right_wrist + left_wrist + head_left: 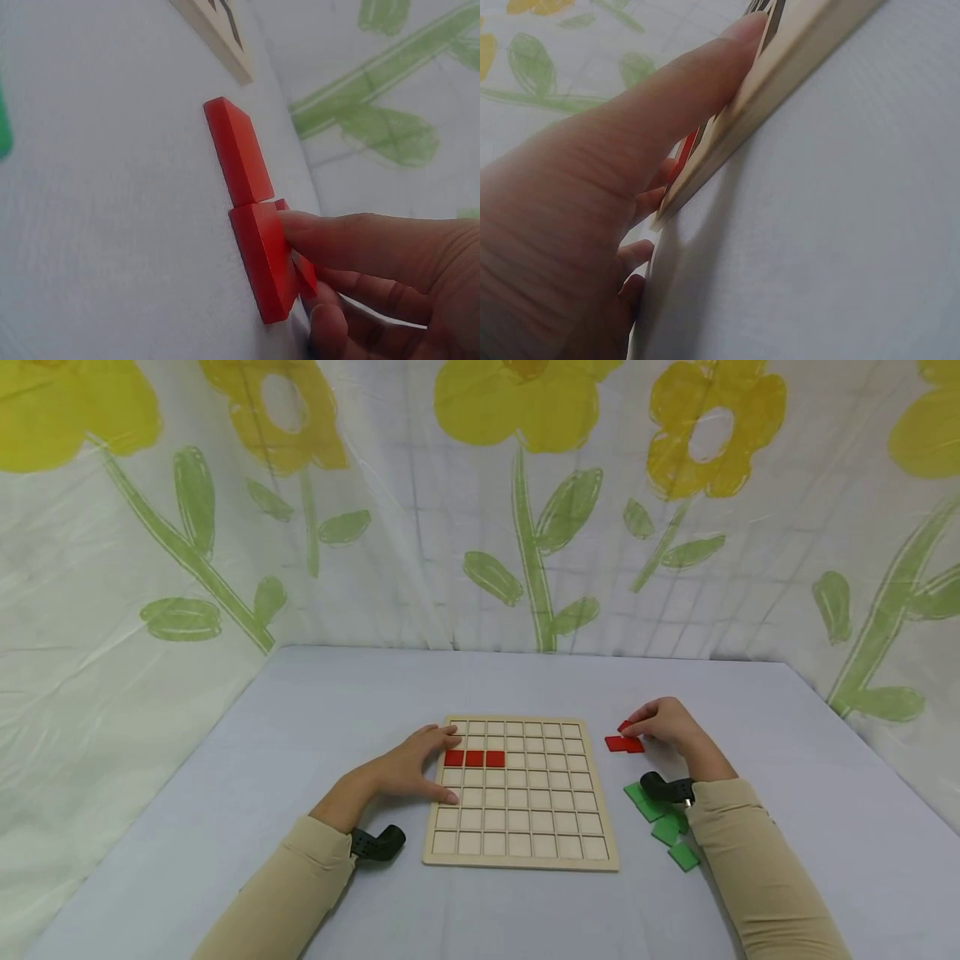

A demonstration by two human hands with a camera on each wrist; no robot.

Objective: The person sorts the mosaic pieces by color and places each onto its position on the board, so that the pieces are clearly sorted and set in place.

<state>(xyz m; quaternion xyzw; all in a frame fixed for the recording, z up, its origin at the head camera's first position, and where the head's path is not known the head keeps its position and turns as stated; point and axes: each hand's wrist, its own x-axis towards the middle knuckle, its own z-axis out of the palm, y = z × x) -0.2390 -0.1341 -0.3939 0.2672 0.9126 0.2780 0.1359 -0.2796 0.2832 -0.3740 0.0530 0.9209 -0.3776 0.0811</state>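
Observation:
A pale wooden grid board [521,862] lies flat, with three red square tiles [474,758] side by side in one row at its left. My left hand [411,764] rests on the board's left edge, fingers spread and thumb [739,56] on the rim. To the right of the board, my right hand [666,727] is at a small group of loose red tiles [616,743]. Thumb and fingers pinch a tilted red tile [305,276], partly hidden behind two flat ones [238,154] in the right wrist view.
Several green square tiles [664,832] lie in a loose pile right of the board, close to the right forearm. The table [360,685] has a pale cloth. A white curtain [420,552] with painted yellow flowers hangs behind its far edge.

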